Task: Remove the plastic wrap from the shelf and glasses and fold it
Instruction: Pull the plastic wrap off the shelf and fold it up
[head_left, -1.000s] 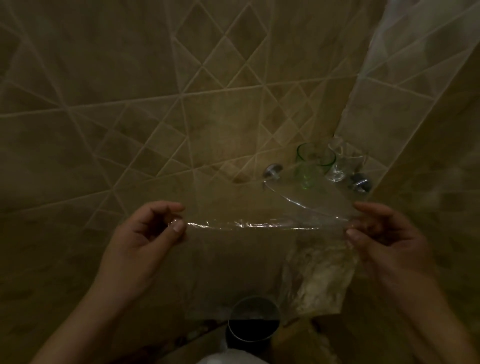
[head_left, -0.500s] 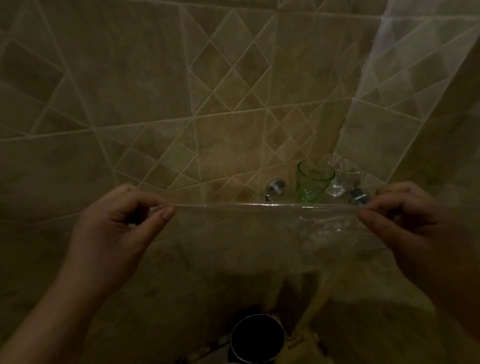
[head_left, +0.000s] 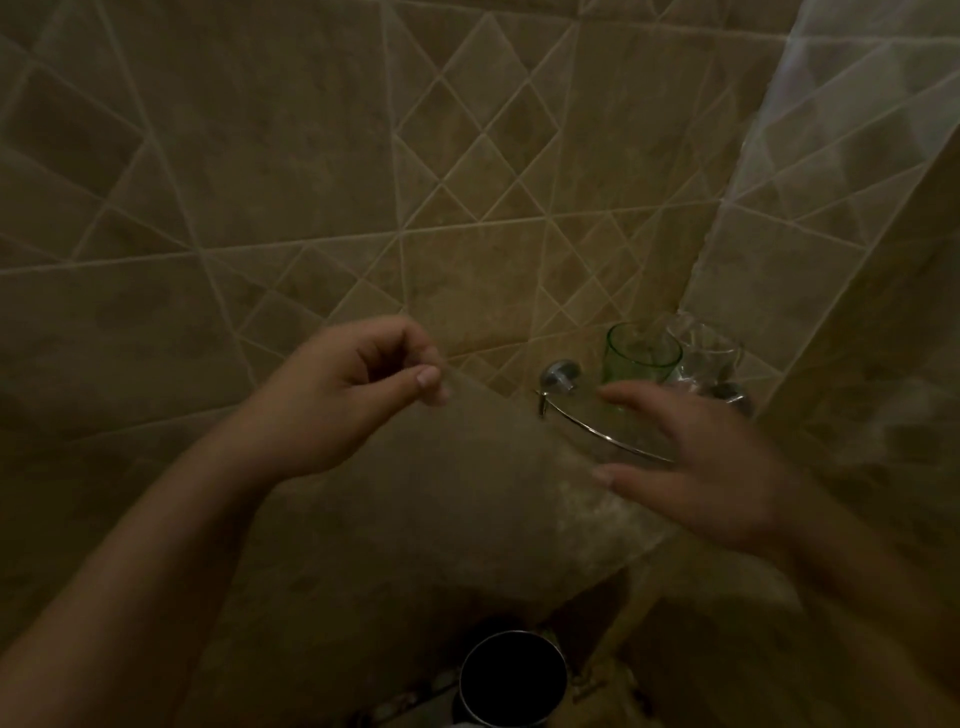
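Your left hand (head_left: 353, 395) pinches thumb to forefinger on the wrap (head_left: 467, 493) at mid-frame, while your right hand (head_left: 696, 467) is spread wide, fingers apart, pressed on the sheet's other side. Wrap hangs blurred between them, running left to right below the shelf (head_left: 597, 434) and glasses (head_left: 641, 353).
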